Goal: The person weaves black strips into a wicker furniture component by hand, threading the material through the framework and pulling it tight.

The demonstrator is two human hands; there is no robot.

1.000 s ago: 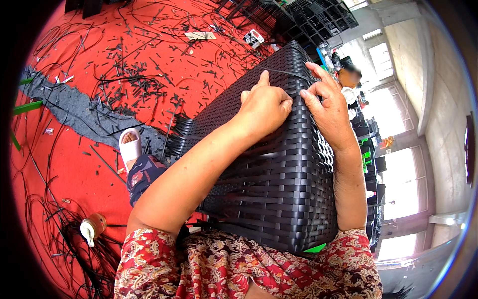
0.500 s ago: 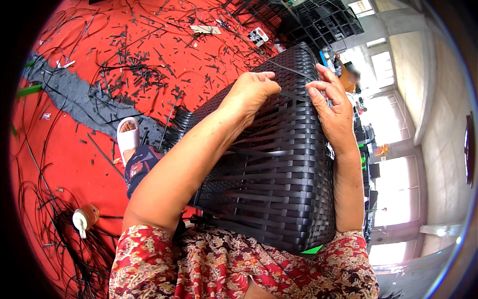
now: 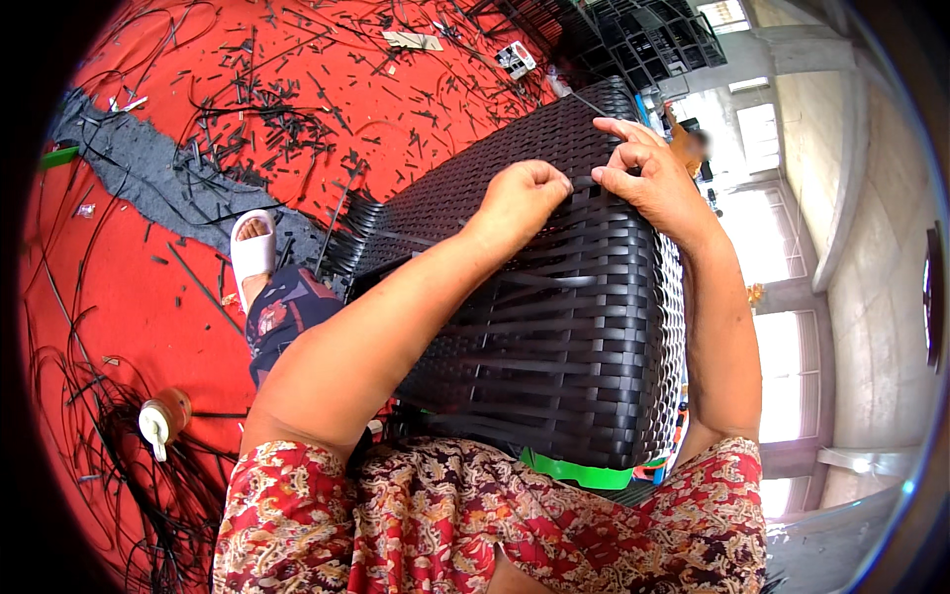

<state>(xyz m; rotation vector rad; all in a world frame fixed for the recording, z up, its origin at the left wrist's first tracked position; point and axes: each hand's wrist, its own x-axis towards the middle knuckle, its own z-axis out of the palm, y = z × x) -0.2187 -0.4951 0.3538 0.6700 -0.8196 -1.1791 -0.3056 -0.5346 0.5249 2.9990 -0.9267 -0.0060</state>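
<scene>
A large black woven wicker piece of flat plastic strips stands tilted before my body. At its upper edge my left hand is closed, with thumb and forefinger pinched on a black flat strip. Just right of it, my right hand pinches at the same strip with thumb and forefinger, its other fingers raised above the weave. The strip's course under the fingertips is mostly hidden. Gaps show between the strands on the left part of the piece.
Black strip offcuts litter the red floor covering. A jar with a pale lid stands beside tangled long strips. Black frames are stacked at the back, near another person. Something green lies under the wicker.
My right hand has turned inward and its thumb and forefinger have closed near my left fingertips. My left hand moved slightly right and down. The wicker piece has shifted and more green shows beneath it.
</scene>
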